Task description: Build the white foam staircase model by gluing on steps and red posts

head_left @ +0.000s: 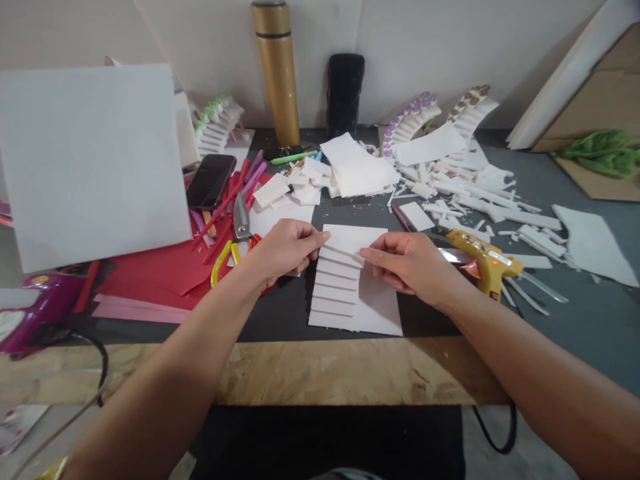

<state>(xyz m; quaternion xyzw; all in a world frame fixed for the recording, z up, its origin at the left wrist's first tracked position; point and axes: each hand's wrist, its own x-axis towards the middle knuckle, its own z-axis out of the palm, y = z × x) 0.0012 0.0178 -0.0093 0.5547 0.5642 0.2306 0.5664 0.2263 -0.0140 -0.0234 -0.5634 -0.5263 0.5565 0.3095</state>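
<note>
A white foam staircase model point(350, 287) lies on the dark table top in front of me, with several stacked strips stepping down a flat white sheet. My left hand point(283, 248) pinches the left end of the top strip point(340, 250), fingers closed on it. My right hand point(413, 263) pinches the right end of the same strip, fingers pressed together. Both hands rest over the upper part of the model.
A yellow glue gun point(483, 257) lies right of my right hand. Scissors with yellow handles point(235, 240), red paper point(160, 267), a phone point(210, 180) and a large white board point(90, 160) sit left. White foam scraps point(465, 193), finished staircases point(415, 117), a gold flask point(277, 67) stand behind.
</note>
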